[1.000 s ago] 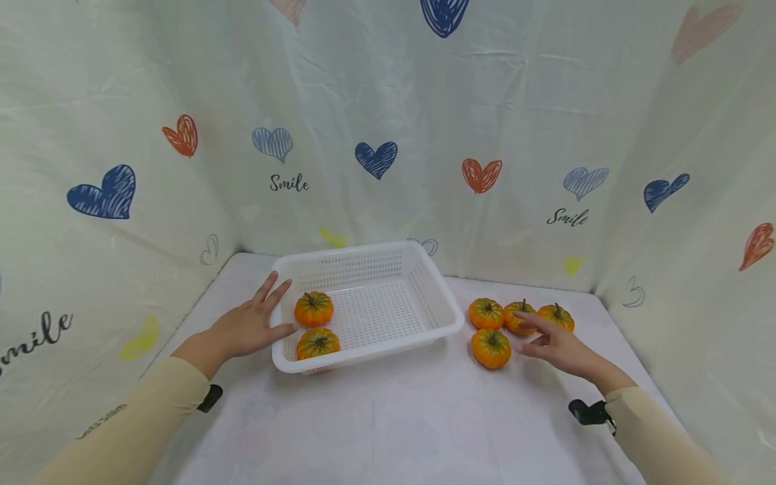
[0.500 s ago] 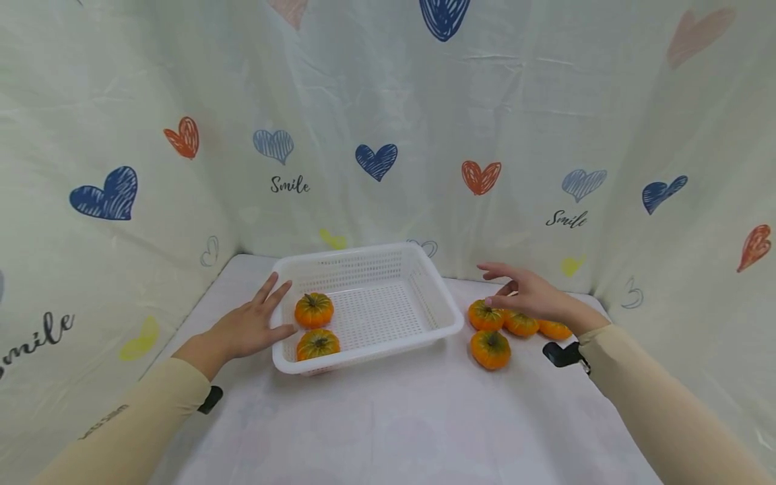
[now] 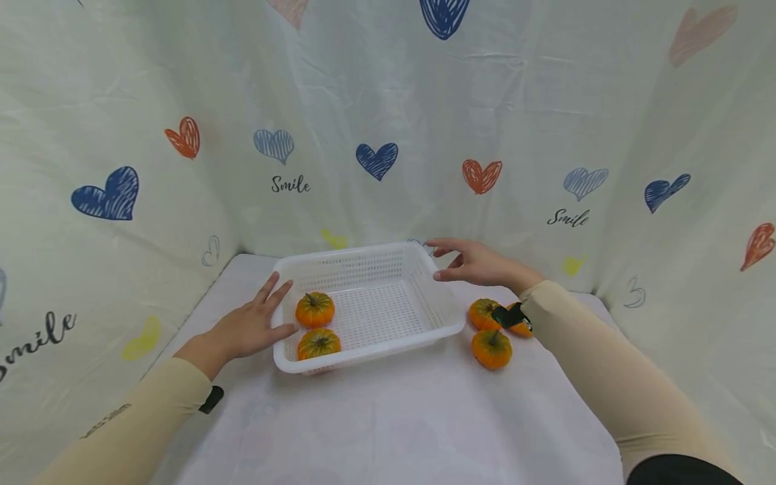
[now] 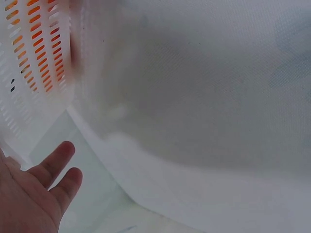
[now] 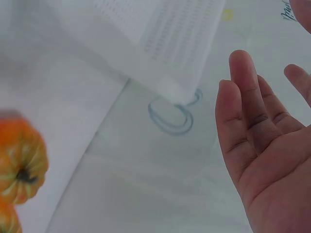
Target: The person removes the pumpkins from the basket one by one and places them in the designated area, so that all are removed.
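A white perforated plastic basket (image 3: 370,349) stands on the table with two small orange pumpkins inside, one (image 3: 315,310) behind the other (image 3: 318,344) at its left end. My left hand (image 3: 247,327) rests at the basket's left rim, fingers spread and straight; the left wrist view shows two of its fingers (image 4: 56,162) beside the slotted wall. At the far right corner of the basket, my right hand (image 3: 469,261) hovers near the rim, holding nothing, its fingers loosely extended in the right wrist view. Just below that arm sits a pumpkin (image 3: 492,349) on the table.
Other pumpkins (image 3: 483,313) lie right of the basket, partly covered by the right wrist and its black strap (image 3: 512,316). A white cloth covers the table (image 3: 376,417). Curtains (image 3: 327,87) printed with hearts hang at the back and both sides.
My right hand has gone from above the pumpkins, up and leftward, to the basket's far right corner. The left hand, basket and pumpkins look unmoved.
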Demonstrator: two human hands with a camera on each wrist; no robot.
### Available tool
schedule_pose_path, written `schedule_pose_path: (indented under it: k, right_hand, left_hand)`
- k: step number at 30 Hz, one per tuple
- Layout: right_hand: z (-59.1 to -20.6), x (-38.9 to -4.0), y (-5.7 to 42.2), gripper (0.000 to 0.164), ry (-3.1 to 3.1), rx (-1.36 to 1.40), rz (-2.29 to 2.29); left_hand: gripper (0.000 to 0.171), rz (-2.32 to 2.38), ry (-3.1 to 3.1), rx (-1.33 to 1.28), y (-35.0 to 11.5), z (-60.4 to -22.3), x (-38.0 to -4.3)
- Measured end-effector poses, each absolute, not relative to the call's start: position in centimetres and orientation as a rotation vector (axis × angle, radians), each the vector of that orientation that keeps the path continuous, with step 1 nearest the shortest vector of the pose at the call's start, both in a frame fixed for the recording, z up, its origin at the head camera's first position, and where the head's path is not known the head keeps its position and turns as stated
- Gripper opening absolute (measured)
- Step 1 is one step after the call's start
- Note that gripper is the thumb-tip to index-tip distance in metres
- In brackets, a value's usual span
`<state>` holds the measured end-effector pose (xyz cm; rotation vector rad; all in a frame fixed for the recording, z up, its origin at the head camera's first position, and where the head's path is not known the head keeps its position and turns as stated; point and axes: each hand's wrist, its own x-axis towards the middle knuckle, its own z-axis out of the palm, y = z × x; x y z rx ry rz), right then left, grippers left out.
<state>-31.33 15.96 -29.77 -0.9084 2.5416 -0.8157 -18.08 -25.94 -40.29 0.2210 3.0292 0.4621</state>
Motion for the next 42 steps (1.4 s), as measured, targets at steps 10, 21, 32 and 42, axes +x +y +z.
schedule_pose_path:
  k: [10, 21, 32, 42]
  right_hand:
    - [-30.9, -33.4, 7.7, 0.072, 2.452, -0.914, -0.749]
    - [-35.1, -34.6, 0.8, 0.072, 2.313, -0.976, -0.817]
    - [-38.7, -34.4, -2.7, 0.069, 2.302, -0.881, -0.763]
    - [-40.0, -34.3, -3.6, 0.071, 2.207, -0.842, -0.825]
  left_hand:
    - [0.089, 0.475, 3.034, 0.228, -26.0, -40.2, -18.1]
    - [0.088, 0.472, 3.032, 0.228, -26.0, -40.3, -18.2]
    - [0.087, 0.46, 3.027, 0.213, -26.2, -40.3, -18.4]
    - [0.088, 0.487, 3.018, 0.224, -26.3, -40.3, -18.4]
